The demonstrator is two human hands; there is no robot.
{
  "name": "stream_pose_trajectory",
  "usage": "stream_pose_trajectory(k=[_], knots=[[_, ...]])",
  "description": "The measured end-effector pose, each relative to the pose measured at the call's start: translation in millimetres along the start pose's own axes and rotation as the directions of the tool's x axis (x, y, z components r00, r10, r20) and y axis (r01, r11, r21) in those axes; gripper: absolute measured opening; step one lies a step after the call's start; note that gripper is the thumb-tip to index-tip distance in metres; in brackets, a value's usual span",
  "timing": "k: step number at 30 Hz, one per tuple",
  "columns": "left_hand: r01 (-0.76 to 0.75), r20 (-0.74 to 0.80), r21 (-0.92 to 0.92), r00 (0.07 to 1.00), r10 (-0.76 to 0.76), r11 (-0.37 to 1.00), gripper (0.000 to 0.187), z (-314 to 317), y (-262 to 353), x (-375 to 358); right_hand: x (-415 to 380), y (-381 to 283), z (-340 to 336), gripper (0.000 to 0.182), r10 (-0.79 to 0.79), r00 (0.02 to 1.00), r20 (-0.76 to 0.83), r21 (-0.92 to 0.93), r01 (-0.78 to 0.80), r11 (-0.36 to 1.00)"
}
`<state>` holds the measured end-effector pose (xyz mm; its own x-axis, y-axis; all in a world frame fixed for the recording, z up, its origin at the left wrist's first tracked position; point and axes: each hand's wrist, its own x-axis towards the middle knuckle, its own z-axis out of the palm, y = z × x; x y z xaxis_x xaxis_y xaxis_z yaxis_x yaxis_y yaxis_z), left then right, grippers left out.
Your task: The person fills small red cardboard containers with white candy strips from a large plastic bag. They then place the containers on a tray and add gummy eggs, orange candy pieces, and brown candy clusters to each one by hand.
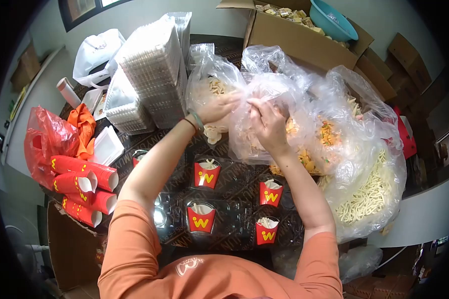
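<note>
My left hand (pixel 223 105), with a band on its wrist, reaches to the edge of a clear plastic bag (pixel 249 139); its fingers are close together on the film. My right hand (pixel 269 119) pinches the same bag just to the right, its fingers curled. Left of this bag, another clear bag (pixel 199 82) holds pale short pieces (pixel 216 86). Below the hands stand several small red fry boxes with a yellow mark, such as one box (pixel 207 178), with pale sticks in them. They sit in clear plastic trays (pixel 234 212). My left forearm partly hides one box.
Tall stacks of clear trays (pixel 152 65) stand back left. Folded red boxes (pixel 87 184) and a red bag (pixel 45 137) lie at left. Bags with orange pieces (pixel 329 133) and pale sticks (pixel 366 197) fill the right. Behind is a carton (pixel 294 42) with a blue basin (pixel 334 22).
</note>
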<state>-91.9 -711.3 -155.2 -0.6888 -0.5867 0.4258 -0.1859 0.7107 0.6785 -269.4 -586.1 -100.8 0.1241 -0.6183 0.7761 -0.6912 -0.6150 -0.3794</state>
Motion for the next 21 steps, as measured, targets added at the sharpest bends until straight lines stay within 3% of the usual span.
stream_pose_trajectory(k=[1, 3, 4, 5, 6, 7, 8, 10, 12, 13, 14, 15, 16, 17, 18, 21], knots=[[-0.010, 0.095, -0.173, 0.995, 0.027, 0.985, 0.042, 19, -9, -3, 10, -15, 3, 0.021, 0.060, 0.998, 0.020, 0.055, -0.061, 0.997], [-0.079, 0.151, 0.321, 0.988, 0.031, 0.944, 0.049, 49, -6, -17, 36, -27, 23, 0.020, -0.113, 0.993, -0.040, 0.153, 0.118, 0.981], [-0.135, 0.198, 0.247, 0.976, 0.087, 0.959, 0.054, 52, 4, -24, 43, -23, 39, 0.018, 0.002, 0.999, 0.053, 0.239, -0.014, 0.971], [-0.130, 0.198, 0.253, 0.977, 0.080, 0.959, 0.054, 47, 6, -24, 46, -6, 50, 0.025, 0.161, 0.948, 0.273, 0.033, -0.176, 0.984], [-0.097, 0.234, 0.128, 0.970, 0.064, 0.987, 0.054, 40, 7, -23, 49, 10, 60, 0.034, 0.341, 0.831, 0.439, -0.201, -0.279, 0.939], [-0.056, 0.270, 0.002, 0.961, 0.053, 0.998, 0.053, 31, 9, -22, 52, 21, 60, 0.047, 0.470, 0.684, 0.557, -0.389, -0.285, 0.876], [0.370, 0.447, -0.176, 0.856, -0.261, 0.912, 0.038, 4, 33, -18, 51, 27, 56, 0.047, 0.464, 0.688, 0.558, -0.382, -0.283, 0.880], [0.287, 0.136, -0.485, 0.958, -0.253, 0.826, 0.029, -6, -2, -7, 47, 40, 51, 0.046, 0.547, 0.607, 0.577, -0.602, -0.137, 0.787], [0.334, -0.200, -0.126, 0.914, -0.354, 0.934, 0.026, -7, -25, 17, 33, 62, 64, 0.044, 0.588, 0.623, 0.515, -0.648, -0.166, 0.744], [0.372, -0.356, 0.091, 0.878, -0.318, 0.924, 0.027, -3, -38, 30, 30, 70, 69, 0.042, 0.580, 0.627, 0.520, -0.714, -0.053, 0.698], [0.247, -0.383, 0.429, 0.921, -0.072, 0.869, 0.027, -1, -44, 37, 26, 78, 73, 0.041, 0.570, 0.631, 0.527, -0.767, 0.065, 0.638], [0.240, -0.381, 0.424, 0.922, -0.068, 0.874, 0.027, -1, -51, 43, 22, 87, 74, 0.037, 0.560, 0.644, 0.522, -0.747, 0.027, 0.664], [0.442, -0.246, 0.511, 0.897, -0.368, 0.737, 0.027, -4, -50, 48, 15, 100, 76, 0.037, 0.566, 0.644, 0.514, -0.754, 0.025, 0.657], [0.570, -0.135, 0.622, 0.753, -0.644, 0.537, 0.027, -7, -56, 54, 8, 110, 76, 0.036, 0.527, 0.693, 0.492, -0.713, -0.026, 0.700], [0.670, -0.207, 0.574, 0.675, -0.708, 0.472, 0.027, -3, -90, 64, 1, 120, 76, 0.035, 0.489, 0.739, 0.463, -0.666, -0.074, 0.743], [0.591, -0.137, 0.673, 0.691, -0.710, 0.445, 0.030, -9, -48, 67, -6, 121, 74, 0.034, 0.504, 0.746, 0.436, -0.595, -0.181, 0.783]])
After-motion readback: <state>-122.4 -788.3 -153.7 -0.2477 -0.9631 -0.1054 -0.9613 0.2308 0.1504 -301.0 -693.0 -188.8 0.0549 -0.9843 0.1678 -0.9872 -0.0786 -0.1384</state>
